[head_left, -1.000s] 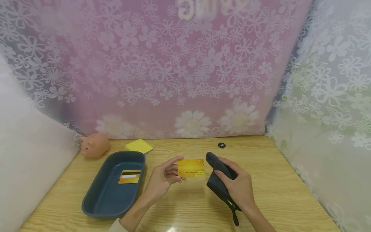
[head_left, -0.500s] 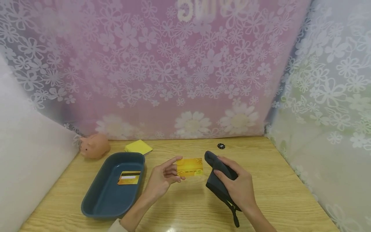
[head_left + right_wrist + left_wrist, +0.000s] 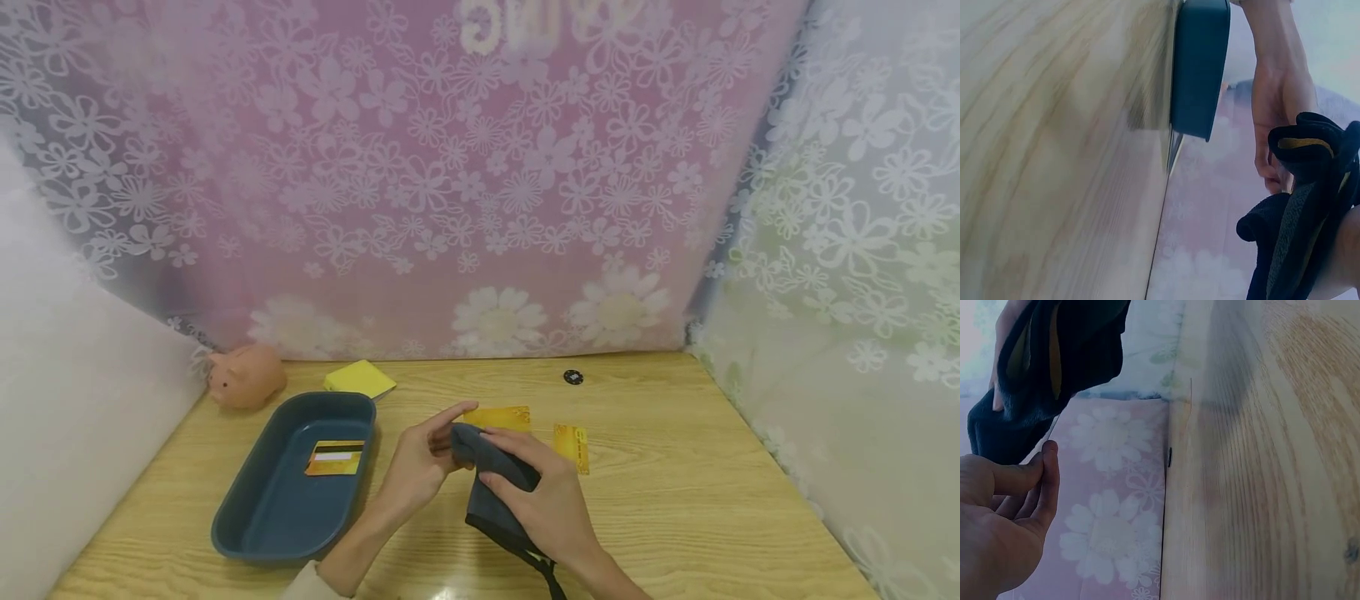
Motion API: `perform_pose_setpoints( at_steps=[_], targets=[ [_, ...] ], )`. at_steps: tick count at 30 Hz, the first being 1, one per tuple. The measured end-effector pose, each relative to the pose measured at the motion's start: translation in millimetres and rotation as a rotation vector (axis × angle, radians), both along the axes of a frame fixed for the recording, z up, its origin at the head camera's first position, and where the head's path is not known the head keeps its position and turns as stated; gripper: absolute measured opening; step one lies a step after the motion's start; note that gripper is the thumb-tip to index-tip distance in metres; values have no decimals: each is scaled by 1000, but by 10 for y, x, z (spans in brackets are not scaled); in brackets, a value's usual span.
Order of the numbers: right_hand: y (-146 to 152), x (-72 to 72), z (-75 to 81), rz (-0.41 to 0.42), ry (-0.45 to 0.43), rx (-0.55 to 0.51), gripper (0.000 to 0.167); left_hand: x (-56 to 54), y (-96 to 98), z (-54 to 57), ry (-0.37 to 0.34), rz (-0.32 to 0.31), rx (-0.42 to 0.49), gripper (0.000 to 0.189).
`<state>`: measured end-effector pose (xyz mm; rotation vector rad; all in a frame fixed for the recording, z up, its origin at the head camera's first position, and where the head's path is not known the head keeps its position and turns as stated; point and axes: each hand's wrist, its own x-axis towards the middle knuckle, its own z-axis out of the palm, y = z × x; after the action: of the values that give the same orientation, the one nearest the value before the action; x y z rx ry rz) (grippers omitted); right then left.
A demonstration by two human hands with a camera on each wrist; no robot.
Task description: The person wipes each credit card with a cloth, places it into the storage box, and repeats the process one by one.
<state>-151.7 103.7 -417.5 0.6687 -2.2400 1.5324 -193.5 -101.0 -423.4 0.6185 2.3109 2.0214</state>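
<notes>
My left hand [image 3: 412,467] pinches a yellow bank card [image 3: 501,416] by its left end, thumb below and index finger along the top. My right hand [image 3: 551,492] grips a folded dark blue-grey cloth [image 3: 491,496] with black edging and a hanging strap. The cloth overlaps the lower part of the card in the head view, right by the left fingertips. Its layers show an orange-yellow edge [image 3: 1304,143] in the right wrist view. A second yellow card [image 3: 572,450] lies on the table just beyond the right hand.
A blue tub [image 3: 262,500] stands left of the left forearm, with a striped bank card [image 3: 335,458] inside. Along the back are a piggy bank [image 3: 247,377], a yellow notepad [image 3: 360,378] and a black poker chip [image 3: 573,377]. Floral cloth hangs behind the wooden table.
My right hand has brought the dark cloth left, over the lower part of the held card. The second card on the table has come into view. My left hand has barely moved.
</notes>
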Motion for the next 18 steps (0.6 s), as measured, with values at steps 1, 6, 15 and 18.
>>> perform_pose_setpoints(
  at_steps=[1, 6, 15, 18],
  targets=[
    [-22, 6, 0, 6, 1, 4, 46, 2, 2, 1, 1, 7, -11, 66],
    [-74, 30, -4, -35, 21, 48, 50, 19, 14, 17, 7, 18, -48, 66],
    [-43, 4, 2, -174, 95, 131, 52, 25, 26, 18, -9, -28, 25, 61],
    [-10, -20, 7, -219, 91, 129, 52, 27, 26, 1, -7, -24, 23, 62]
  ],
)
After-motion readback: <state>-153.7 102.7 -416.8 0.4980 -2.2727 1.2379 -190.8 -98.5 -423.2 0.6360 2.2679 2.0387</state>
